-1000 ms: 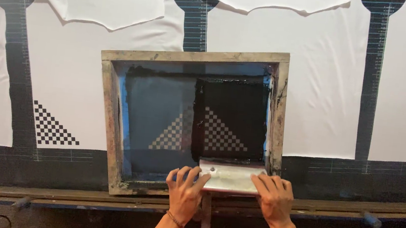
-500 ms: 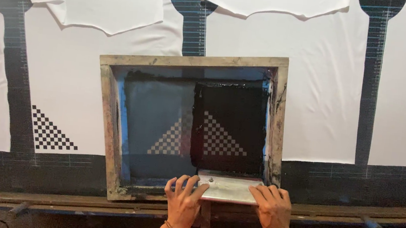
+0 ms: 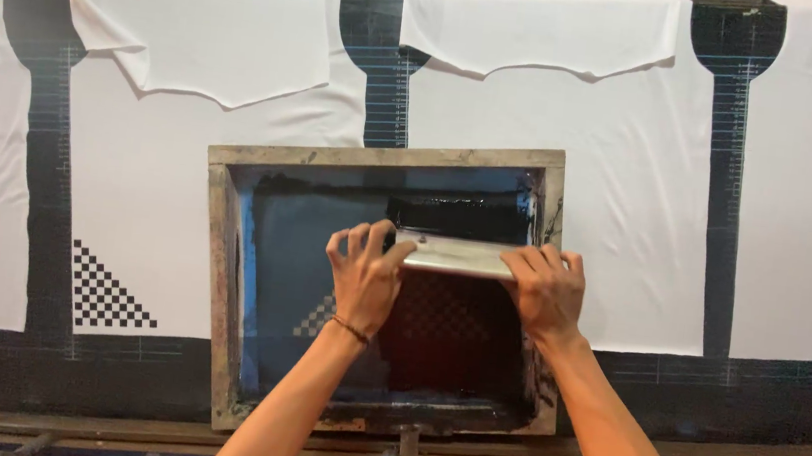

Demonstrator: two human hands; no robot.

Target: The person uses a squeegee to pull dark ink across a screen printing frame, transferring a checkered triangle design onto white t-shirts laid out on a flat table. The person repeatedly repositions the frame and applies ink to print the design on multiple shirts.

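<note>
Squeegee [image 3: 458,256], a pale flat bar, lies crosswise inside the wooden screen frame [image 3: 388,159], in the upper right part of the frame's opening, and I hold it at both ends. My left hand [image 3: 365,279] wraps its fingers over the bar's left end, closed on it, a thin band showing at the wrist. My right hand [image 3: 545,293] does the same at the right end, fingers curled over the top edge and clamped onto the bar. Just above the squeegee, against the frame's far inner edge, sits a band of black ink [image 3: 458,215], glossy and thick. Below the squeegee, toward the frame's near rail, the mesh [image 3: 454,349] is dark and a faint checkered pattern shows through it; left of that, still inside the frame, the mesh looks blue-grey with a small pale checkered triangle. The frame rests flat on a white shirt [image 3: 630,201] spread over a dark pallet board. Left of the frame lies another white shirt [image 3: 157,202], carrying a printed black checkered triangle [image 3: 103,289] near its lower hem. Along the frame's near side runs a worn wooden rail [image 3: 104,423], and a metal bracket meets the frame's bottom edge at its middle.
</note>
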